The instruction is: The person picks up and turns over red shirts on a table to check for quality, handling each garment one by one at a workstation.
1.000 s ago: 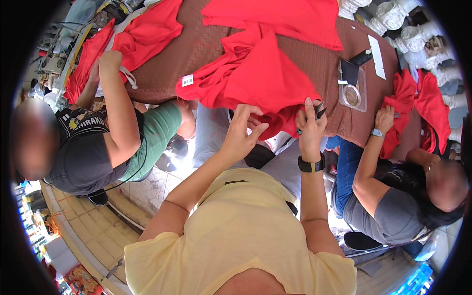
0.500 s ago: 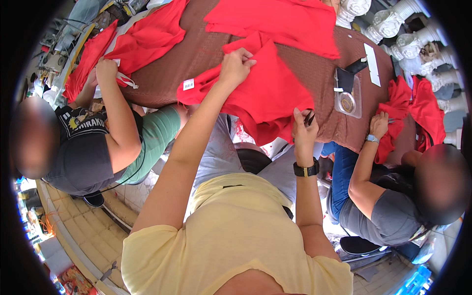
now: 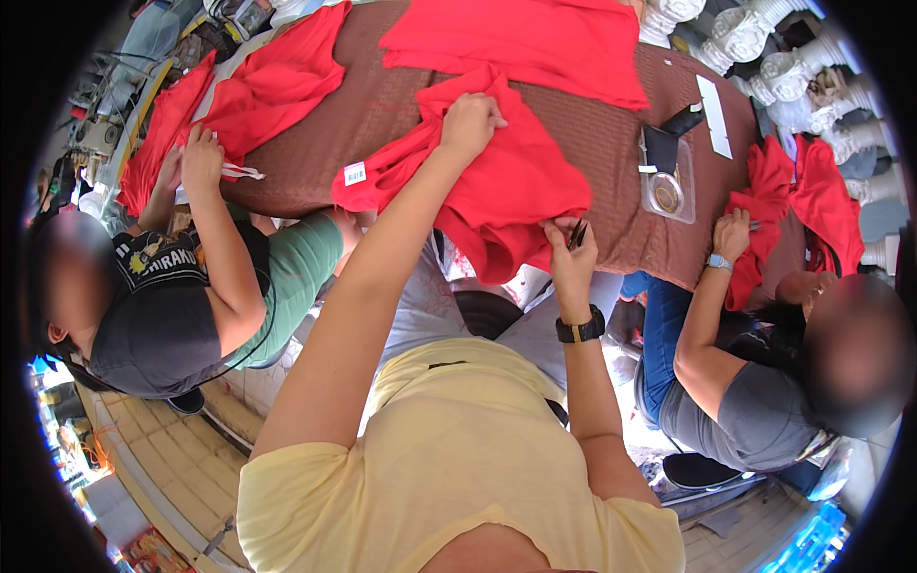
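A red garment (image 3: 530,162) lies across the near edge of the table and hangs over it toward my lap. On its left part a white label (image 3: 354,174) shows. My left hand (image 3: 471,124) is closed on the cloth near its far side, fingers pinched together. At the garment's near right corner my right hand (image 3: 573,256) pinches the edge of the cloth. Dark pointed thread snips (image 3: 577,233) stick up from the same hand, their handles hidden in the palm.
The brown-covered table (image 3: 611,143) also bears a red cloth (image 3: 516,48) at the back and a clear plastic box (image 3: 669,196) with a black pouch. A person at left handles red cloth (image 3: 277,86); another at right holds red fabric (image 3: 759,210). White pillars (image 3: 783,81) stand back right.
My right hand has shifted slightly left and down with the garment's corner and the snips. The left hand keeps its hold on the cloth. The whole view has shifted a little.
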Demonstrator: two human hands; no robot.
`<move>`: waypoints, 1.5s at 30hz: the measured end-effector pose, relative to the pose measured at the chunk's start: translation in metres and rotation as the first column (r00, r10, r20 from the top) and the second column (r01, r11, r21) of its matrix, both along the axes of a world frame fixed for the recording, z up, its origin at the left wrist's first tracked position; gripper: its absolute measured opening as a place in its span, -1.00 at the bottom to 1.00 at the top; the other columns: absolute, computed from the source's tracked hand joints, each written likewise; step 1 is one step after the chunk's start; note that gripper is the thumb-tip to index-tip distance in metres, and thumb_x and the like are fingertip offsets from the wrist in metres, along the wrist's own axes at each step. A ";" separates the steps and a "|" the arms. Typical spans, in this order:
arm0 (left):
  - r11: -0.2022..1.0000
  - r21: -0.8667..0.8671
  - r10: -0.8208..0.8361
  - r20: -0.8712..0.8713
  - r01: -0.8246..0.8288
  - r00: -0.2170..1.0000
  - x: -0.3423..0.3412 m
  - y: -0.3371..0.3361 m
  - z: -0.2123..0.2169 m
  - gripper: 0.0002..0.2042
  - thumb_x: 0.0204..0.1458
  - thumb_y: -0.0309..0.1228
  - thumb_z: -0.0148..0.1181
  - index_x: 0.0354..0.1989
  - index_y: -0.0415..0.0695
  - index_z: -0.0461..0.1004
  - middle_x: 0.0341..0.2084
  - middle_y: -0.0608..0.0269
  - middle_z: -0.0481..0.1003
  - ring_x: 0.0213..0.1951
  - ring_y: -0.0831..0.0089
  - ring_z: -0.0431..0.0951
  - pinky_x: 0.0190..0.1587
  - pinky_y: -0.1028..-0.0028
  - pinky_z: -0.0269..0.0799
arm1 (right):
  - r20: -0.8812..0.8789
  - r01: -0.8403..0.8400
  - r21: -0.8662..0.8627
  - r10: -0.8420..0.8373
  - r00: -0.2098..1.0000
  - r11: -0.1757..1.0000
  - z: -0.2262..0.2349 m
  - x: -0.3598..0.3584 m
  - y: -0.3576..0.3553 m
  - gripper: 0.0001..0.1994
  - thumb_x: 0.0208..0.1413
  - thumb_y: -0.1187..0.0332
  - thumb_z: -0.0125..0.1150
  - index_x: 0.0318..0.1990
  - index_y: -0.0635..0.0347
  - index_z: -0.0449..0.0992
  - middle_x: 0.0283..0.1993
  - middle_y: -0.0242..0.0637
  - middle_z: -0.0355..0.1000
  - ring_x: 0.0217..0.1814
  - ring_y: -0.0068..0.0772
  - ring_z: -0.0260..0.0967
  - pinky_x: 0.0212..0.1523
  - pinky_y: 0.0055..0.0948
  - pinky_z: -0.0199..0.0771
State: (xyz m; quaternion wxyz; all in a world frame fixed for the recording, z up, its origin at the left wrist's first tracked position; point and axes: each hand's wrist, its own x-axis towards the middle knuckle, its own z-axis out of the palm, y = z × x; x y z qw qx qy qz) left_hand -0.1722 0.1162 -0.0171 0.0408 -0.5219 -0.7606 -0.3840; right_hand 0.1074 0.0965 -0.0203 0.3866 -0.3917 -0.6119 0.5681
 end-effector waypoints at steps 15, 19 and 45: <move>0.983 0.161 -0.156 0.468 0.089 0.870 0.016 0.009 -0.005 -0.93 0.09 -0.53 0.28 -0.31 -0.27 0.54 -0.57 0.16 0.54 -0.52 0.43 0.56 -0.38 0.42 0.53 | -0.062 0.131 0.041 -0.128 0.990 0.991 0.008 -0.022 0.010 -0.72 0.13 0.29 0.42 -0.44 0.23 0.43 -0.45 -0.51 0.36 -0.41 -0.66 0.18 -0.38 -0.55 0.22; 0.999 -0.037 0.036 0.478 -0.020 0.878 0.027 -0.059 0.089 -0.67 0.25 -0.19 0.15 -0.38 -0.26 0.53 -0.66 0.24 0.50 -0.58 0.48 0.51 -0.48 0.43 0.41 | -0.063 0.148 -0.059 -0.152 0.986 0.987 0.032 -0.013 0.028 -0.71 0.13 0.26 0.43 -0.44 0.23 0.45 -0.50 -0.52 0.33 -0.44 -0.68 0.19 -0.41 -0.56 0.21; 0.943 0.331 -0.233 0.704 -0.020 0.671 0.087 -0.097 0.071 -0.74 0.18 -0.52 0.24 0.02 -0.29 0.46 -0.30 0.30 0.55 -0.27 0.65 0.50 -0.17 0.60 0.42 | 0.109 -0.186 0.561 0.151 0.982 0.806 0.113 -0.071 0.018 -0.72 0.08 0.59 0.22 -0.03 0.23 0.51 -0.11 -0.21 0.44 -0.14 -0.31 0.46 -0.25 -0.45 0.44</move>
